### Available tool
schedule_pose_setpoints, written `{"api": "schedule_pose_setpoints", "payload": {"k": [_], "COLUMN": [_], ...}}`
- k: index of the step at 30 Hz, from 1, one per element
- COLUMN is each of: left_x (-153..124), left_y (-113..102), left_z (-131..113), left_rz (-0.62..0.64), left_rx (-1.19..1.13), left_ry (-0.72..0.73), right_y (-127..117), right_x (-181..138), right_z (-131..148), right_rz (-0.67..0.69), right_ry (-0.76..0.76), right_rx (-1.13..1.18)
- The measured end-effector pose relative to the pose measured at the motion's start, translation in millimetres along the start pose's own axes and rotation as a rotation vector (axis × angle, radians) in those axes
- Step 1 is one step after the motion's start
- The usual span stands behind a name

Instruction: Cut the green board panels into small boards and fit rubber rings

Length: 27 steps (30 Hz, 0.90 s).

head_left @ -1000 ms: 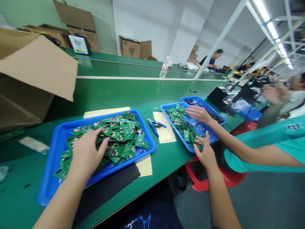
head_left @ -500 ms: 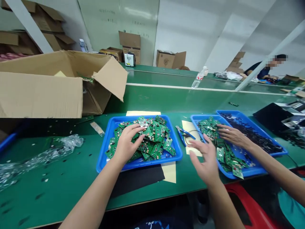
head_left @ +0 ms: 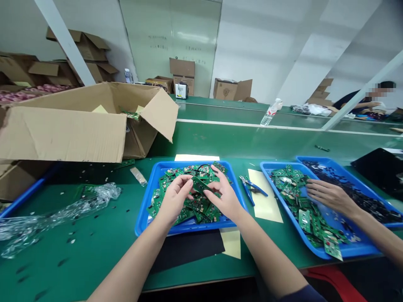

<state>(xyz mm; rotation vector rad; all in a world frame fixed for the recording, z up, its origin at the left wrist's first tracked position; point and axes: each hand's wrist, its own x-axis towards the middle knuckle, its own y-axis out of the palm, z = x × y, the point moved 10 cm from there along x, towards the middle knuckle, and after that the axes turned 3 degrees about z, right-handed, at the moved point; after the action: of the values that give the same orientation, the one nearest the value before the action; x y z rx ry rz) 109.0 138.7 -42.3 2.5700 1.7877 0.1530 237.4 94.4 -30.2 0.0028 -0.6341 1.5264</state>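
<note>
Above a blue tray (head_left: pixel 144 209) heaped with green circuit boards (head_left: pixel 206 212), both my hands come together at one circuit board (head_left: pixel 199 184). My left hand (head_left: pixel 176 197) pinches its left end between thumb and fingers. At its right end, the thumb and fingers of my right hand (head_left: pixel 225 197) close on the edge. A thin black wire (head_left: pixel 204 166) curves up by my right index finger; its ends are hidden. Blue-handled pliers (head_left: pixel 252 188) lie open to the right of the tray, partly on yellow paper (head_left: pixel 267 209).
Another person's hand (head_left: pixel 330 197) reaches over a second blue tray (head_left: pixel 296 230) of boards. Beyond it stands a tray of black parts (head_left: pixel 346 184). A big cardboard box (head_left: pixel 63 134) and crumpled plastic wrap (head_left: pixel 103 195) are at left. Black sheet (head_left: pixel 189 251) lies in front.
My right hand has moved left from beside the pliers to my left hand, and the black wire has left the yellow paper area. My left hand has lifted a circuit board off the heap.
</note>
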Motion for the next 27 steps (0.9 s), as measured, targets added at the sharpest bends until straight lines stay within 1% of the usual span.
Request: {"api": "schedule_pose_setpoints", "payload": {"k": [2,4,5,7,9,13,14,16,18,19,22,24,25,26,27], "left_x": [-1,-2,-2,-2,-2,-5,-7,-9,-13,-15,-23,-27,-28,-27,-25], "left_y": [1,5,5,2,5,27,31,35,40,43,55,56,54,50,44], "left_z": [-10,-12,-11,-7,-2,10,12,16,20,21,20,16,13,10,6], "left_rz": [0.014,0.058,0.064,0.042,0.067,0.261,0.285,0.295,0.317,0.349,0.505,0.600,0.637,0.661,0.658], "left_rx": [0.169,0.255,0.243,0.145,0.049,-0.023,-0.028,-0.021,0.016,0.049,0.158,0.236,0.282,0.335,0.380], "left_ry": [0.069,0.076,0.061,0.021,-0.033,-0.144,-0.159,-0.184,-0.214,-0.233,-0.271,-0.289,-0.291,-0.288,-0.266], "right_y": [4,4,1,-6,-11,-17,-18,-18,-13,-10,-8,-20,-30,-42,-54], "right_x": [-4,-6,-6,-7,-7,-8,-9,-11,-12,-13,-13,-13,-14,-15,-17], "right_z": [0,0,-1,-2,-3,-4,-3,0,6,9,16,17,15,13,11], "right_rz": [0.047,0.047,0.023,-0.042,-0.087,-0.130,-0.142,-0.155,-0.137,-0.119,-0.099,-0.168,-0.227,-0.301,-0.379], "right_ry": [0.000,0.001,0.002,0.011,0.017,0.009,-0.001,-0.041,-0.102,-0.133,-0.177,-0.159,-0.139,-0.118,-0.098], "right_rx": [0.006,0.023,0.038,0.081,0.124,0.103,0.080,0.033,0.000,-0.012,-0.015,-0.004,0.006,0.017,0.030]}}
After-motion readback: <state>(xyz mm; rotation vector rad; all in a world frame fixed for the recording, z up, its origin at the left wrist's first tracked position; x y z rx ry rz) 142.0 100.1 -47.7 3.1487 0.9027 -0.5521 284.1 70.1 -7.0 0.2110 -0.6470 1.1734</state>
